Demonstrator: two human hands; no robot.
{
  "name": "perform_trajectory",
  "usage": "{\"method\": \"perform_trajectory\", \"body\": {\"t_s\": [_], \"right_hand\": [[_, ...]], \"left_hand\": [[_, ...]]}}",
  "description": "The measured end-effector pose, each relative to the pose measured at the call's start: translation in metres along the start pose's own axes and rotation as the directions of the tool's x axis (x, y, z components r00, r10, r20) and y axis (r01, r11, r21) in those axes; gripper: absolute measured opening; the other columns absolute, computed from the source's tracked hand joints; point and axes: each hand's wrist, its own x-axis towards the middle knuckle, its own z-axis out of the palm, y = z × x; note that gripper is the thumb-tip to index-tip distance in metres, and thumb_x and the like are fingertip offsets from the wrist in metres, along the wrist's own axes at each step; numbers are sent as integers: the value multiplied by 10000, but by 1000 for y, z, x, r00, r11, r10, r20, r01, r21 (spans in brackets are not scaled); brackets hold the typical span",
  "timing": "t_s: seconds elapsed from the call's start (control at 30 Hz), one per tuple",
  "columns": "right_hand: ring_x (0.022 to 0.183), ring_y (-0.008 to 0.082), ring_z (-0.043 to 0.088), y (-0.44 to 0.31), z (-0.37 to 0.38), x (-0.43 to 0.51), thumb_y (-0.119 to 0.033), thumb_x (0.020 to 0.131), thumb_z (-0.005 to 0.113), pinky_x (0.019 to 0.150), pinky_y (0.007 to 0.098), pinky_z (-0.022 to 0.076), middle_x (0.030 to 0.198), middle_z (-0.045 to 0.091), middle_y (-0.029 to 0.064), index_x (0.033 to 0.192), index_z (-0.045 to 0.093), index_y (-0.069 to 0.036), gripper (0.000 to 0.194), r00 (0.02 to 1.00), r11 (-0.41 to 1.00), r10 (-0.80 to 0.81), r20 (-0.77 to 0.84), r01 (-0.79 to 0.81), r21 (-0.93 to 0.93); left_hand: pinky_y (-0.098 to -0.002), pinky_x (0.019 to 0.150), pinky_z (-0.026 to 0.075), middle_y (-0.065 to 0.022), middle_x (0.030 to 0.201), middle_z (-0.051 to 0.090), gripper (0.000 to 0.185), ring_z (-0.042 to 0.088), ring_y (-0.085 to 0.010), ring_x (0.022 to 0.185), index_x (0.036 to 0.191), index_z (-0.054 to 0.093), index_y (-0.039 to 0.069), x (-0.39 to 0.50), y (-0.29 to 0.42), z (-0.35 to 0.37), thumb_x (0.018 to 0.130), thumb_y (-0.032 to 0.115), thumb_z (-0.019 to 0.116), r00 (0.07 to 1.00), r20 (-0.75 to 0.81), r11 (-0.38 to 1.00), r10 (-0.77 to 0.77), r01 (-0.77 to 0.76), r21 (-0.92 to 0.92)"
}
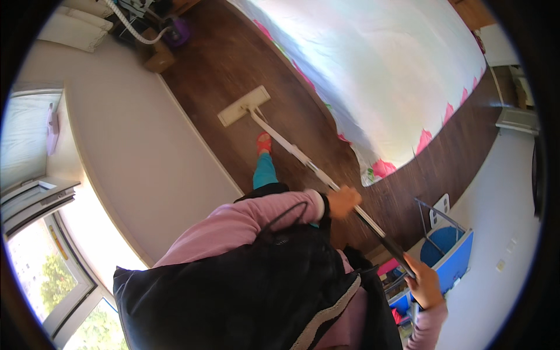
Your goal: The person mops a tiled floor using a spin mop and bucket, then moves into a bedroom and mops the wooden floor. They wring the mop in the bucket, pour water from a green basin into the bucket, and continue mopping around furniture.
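Observation:
A flat mop with a white pole (284, 142) slants across the middle of the view. Its rectangular cream head (234, 114) lies on the dark wood floor (197, 70). My left hand (344, 202) is wrapped around the metal middle section of the pole. Farther up, at the black grip end (391, 246), my right hand (423, 280) holds the handle. One foot in a red sandal (264, 142) rests on the floor just behind the mop head.
A bed with a pale flowered sheet (393, 74) borders the floor on the right. On the left runs a white wall (131, 113) below an open window (48, 262). A cardboard box (159, 54) and a purple appliance (177, 33) stand ahead. A blue folding table (457, 258) is at right.

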Motion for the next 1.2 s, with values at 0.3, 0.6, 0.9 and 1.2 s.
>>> {"method": "perform_trajectory", "body": {"t_s": [0.3, 0.6, 0.9, 1.2], "right_hand": [[718, 126, 567, 60, 15, -150, 76, 650, 605, 607, 224, 439, 956, 633, 92, 1144, 567, 26, 498, 915, 767, 395, -80, -280, 578], [841, 379, 603, -11, 41, 49, -44, 724, 656, 716, 329, 474, 940, 601, 239, 1200, 537, -59, 491, 986, 924, -41, -163, 100, 370], [785, 392, 595, -192, 26, 289, -140, 780, 623, 669, 414, 465, 860, 615, 226, 1288, 440, -108, 541, 952, 915, -269, -147, 300, 269], [912, 375, 586, -308, -22, 340, -70, 774, 604, 750, 400, 484, 1041, 567, 242, 1278, 428, -60, 534, 859, 846, -493, -140, 511, 152]], "left_hand": [[-410, 750, 391, -113, 878, 534, 349, 493, -330, 865, 865, 494, 97, 44, 116, 80, 592, 136, 707, 988, 69, 944, 142, -114, -309], [-458, 724, 477, -168, 853, 631, 238, 584, -377, 846, 825, 622, 58, -26, -44, -32, 657, 215, 685, 942, 46, 937, -331, 323, 137], [-539, 703, 448, -67, 975, 574, 136, 533, -250, 1016, 878, 611, 124, -151, -226, -219, 744, 133, 593, 634, -439, 595, -637, 766, 244], [-422, 735, 449, -48, 915, 528, 99, 516, -249, 973, 816, 530, 109, -226, -301, -316, 757, 135, 606, 555, -622, 582, -553, 791, 188]]}}
